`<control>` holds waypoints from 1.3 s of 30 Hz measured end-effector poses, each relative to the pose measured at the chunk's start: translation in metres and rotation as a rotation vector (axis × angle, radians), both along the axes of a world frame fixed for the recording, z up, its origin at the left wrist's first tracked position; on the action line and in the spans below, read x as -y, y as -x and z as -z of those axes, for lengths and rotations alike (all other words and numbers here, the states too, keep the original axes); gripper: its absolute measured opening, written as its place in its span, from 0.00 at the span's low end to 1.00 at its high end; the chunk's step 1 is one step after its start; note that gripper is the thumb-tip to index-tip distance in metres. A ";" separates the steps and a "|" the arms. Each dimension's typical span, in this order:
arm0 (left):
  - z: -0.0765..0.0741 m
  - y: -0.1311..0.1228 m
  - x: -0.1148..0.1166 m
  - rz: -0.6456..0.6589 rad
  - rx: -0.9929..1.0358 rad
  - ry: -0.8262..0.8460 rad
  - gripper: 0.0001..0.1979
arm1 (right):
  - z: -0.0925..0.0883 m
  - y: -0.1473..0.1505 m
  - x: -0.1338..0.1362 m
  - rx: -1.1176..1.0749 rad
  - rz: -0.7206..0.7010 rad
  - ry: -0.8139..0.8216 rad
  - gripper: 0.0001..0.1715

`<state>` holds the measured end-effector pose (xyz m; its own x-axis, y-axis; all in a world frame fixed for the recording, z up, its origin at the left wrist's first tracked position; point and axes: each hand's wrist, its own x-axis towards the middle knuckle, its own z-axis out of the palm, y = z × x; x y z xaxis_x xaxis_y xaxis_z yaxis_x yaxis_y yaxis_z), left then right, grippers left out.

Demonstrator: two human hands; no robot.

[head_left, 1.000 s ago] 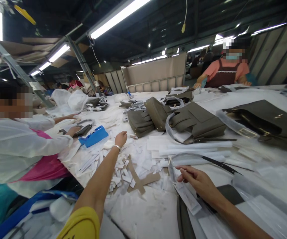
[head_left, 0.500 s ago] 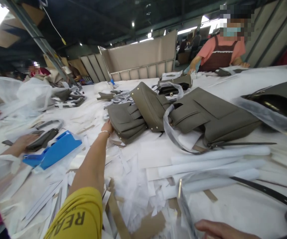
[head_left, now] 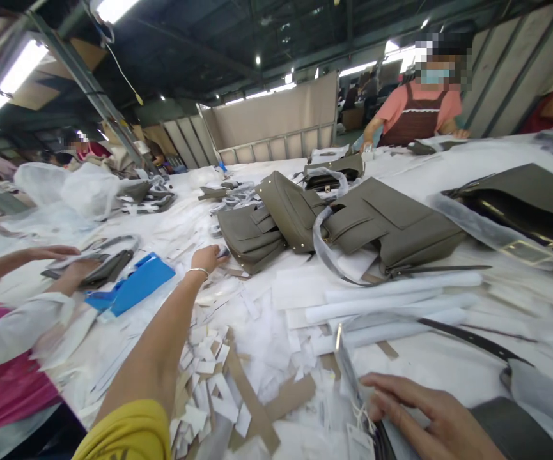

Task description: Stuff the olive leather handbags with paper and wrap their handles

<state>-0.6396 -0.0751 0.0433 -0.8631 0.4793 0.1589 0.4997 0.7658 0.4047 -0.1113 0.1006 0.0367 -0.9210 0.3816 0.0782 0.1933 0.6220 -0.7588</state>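
Note:
My left hand [head_left: 206, 259] reaches out across the table, fingers closed around a small dark object I cannot make out. Just beyond it, an olive-grey handbag [head_left: 250, 239] leans against a second bag [head_left: 289, 211], and a larger one [head_left: 396, 220] lies to the right with its wrapped strap looping down. At the bottom right my right hand [head_left: 415, 409] rests over a dark bag [head_left: 511, 425], index finger stretched out. This bag has a plastic-wrapped strap [head_left: 468, 338] and a tag on strings [head_left: 360, 437]; its lower part is cut off by the frame.
Paper scraps [head_left: 209, 383] and white foam rolls [head_left: 396, 297] litter the near table. To the left, a co-worker's hands [head_left: 77, 271] handle a bag beside a blue tray [head_left: 135, 284]. Across the table stands a masked person in an apron [head_left: 413, 115]. Another open bag [head_left: 520, 204] lies right.
My left hand has drawn back slightly from beside the handbag, now with a small dark object at its fingers. My right hand has come further into view over the near bag. The view has shifted.

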 end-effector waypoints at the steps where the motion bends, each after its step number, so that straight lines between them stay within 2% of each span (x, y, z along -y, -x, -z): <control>1: -0.007 -0.011 0.008 -0.012 0.019 -0.050 0.13 | 0.000 -0.001 -0.003 -0.014 0.040 -0.030 0.17; 4: -0.035 -0.047 0.029 -0.016 0.101 -0.247 0.18 | 0.000 -0.003 -0.015 -0.029 0.113 -0.093 0.21; 6: -0.056 -0.076 0.037 0.016 0.189 -0.394 0.21 | -0.001 -0.008 -0.023 -0.004 0.108 -0.127 0.24; 10: -0.094 -0.140 0.039 0.152 0.410 -0.641 0.25 | -0.010 -0.031 -0.034 0.068 -0.053 -0.243 0.27; 13: -0.113 -0.194 0.034 0.241 0.569 -0.754 0.26 | -0.018 -0.059 -0.040 0.217 -0.176 -0.300 0.27; 16: -0.123 -0.248 0.028 0.319 0.712 -0.814 0.24 | -0.025 -0.080 -0.046 0.274 -0.218 -0.333 0.31; 18: -0.127 -0.283 0.023 0.358 0.792 -0.828 0.25 | -0.030 -0.085 -0.051 0.240 -0.219 -0.289 0.34; 22: -0.128 -0.344 0.014 0.359 0.871 -0.848 0.30 | -0.034 -0.070 -0.052 0.117 -0.129 0.043 0.29; 25: -0.127 -0.382 0.007 0.361 0.873 -0.902 0.27 | -0.036 -0.049 -0.034 -0.008 -0.109 0.206 0.26; 28: -0.124 -0.415 -0.004 0.386 0.855 -0.948 0.22 | -0.044 -0.034 -0.007 -0.150 -0.130 0.396 0.34; 30: -0.120 -0.433 -0.011 0.404 0.846 -0.937 0.21 | -0.051 -0.034 0.008 -0.239 -0.169 0.589 0.37; 34: -0.111 -0.452 -0.024 0.442 0.822 -0.813 0.22 | -0.062 -0.050 0.015 -0.327 -0.340 1.153 0.30; 36: -0.106 -0.450 -0.030 0.468 0.791 -0.715 0.24 | -0.061 -0.061 0.013 -0.359 -0.342 1.229 0.25; 39: -0.092 -0.436 -0.042 0.480 0.692 -0.565 0.27 | -0.051 -0.077 0.008 -0.504 -0.155 1.193 0.23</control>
<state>-0.2036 -0.0329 0.1353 -0.5877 0.8090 0.0075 0.2223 0.1526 0.9630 -0.0344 0.0928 0.0880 -0.9304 0.3482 0.1142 -0.2850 -0.4915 -0.8229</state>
